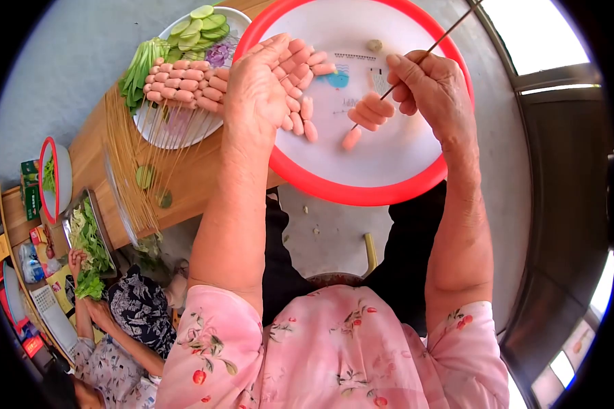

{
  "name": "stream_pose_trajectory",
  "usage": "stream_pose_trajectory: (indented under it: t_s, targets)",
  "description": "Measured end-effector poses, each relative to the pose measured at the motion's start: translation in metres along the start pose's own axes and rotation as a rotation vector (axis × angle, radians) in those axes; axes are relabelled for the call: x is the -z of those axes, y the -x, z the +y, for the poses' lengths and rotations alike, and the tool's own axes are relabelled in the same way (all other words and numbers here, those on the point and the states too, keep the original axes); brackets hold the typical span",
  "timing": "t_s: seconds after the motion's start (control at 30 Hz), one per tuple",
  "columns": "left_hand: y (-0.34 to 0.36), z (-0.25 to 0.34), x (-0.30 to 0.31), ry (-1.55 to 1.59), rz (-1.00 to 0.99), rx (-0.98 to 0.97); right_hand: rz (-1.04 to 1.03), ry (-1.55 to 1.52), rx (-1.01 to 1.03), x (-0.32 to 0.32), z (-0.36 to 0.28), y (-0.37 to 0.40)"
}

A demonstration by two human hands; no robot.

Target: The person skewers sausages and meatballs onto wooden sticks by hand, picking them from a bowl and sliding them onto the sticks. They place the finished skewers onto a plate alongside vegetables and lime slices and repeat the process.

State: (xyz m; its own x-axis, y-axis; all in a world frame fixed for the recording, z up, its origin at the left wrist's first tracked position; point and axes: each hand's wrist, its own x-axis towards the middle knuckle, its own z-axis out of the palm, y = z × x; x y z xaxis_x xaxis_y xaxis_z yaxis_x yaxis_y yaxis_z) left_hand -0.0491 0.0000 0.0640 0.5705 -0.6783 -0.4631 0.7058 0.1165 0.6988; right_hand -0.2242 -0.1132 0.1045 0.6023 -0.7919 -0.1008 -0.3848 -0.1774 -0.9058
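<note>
My right hand (430, 85) pinches a thin bamboo skewer (445, 35) slanting over the large white basin with a red rim (358, 194). Several small pink sausages (371, 112) sit on the skewer below my fingers, and one more (352, 139) is at its lower end. My left hand (260, 85) is at the basin's left side, palm showing and fingers stretched out. Loose small sausages (308, 121) lie close around its fingertips, in the left part of the basin.
Left of the basin, a white plate (147, 133) on the wooden table (92, 146) holds skewered sausages, cucumber slices and greens. Bare skewers (126, 177) lie beside it. At lower left, another person's hands (78, 262) are at a metal tray of leafy greens (92, 238).
</note>
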Motion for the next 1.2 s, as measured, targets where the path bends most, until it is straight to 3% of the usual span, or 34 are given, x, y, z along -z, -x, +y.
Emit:
stream_pose_trajectory:
  t_s: [0.33, 0.53, 0.63, 0.93, 1.0, 1.13, 1.2]
  targets:
    - [-0.007, -0.004, 0.003, -0.013, -0.061, 0.058, -0.061, 0.11, 0.008, -0.01, 0.009, -0.002]
    - [-0.01, -0.003, 0.001, 0.001, -0.034, 0.061, -0.11, 0.174, 0.146, -0.024, 0.022, -0.006]
    - [-0.007, 0.001, -0.001, 0.01, -0.015, 0.042, -0.208, 0.244, 0.082, -0.028, 0.019, -0.006]
    - [-0.004, 0.001, -0.003, 0.005, -0.034, 0.044, -0.193, 0.271, 0.082, -0.032, 0.019, -0.006]
    - [-0.004, 0.001, -0.003, -0.006, -0.06, 0.042, -0.243, 0.242, -0.054, -0.032, 0.017, -0.007]
    - [-0.004, 0.001, -0.004, 0.003, -0.055, 0.056, -0.239, 0.296, -0.07, -0.033, 0.017, -0.009]
    - [-0.004, 0.001, -0.003, -0.021, -0.048, 0.023, -0.179, 0.183, -0.061, -0.031, 0.02, -0.008]
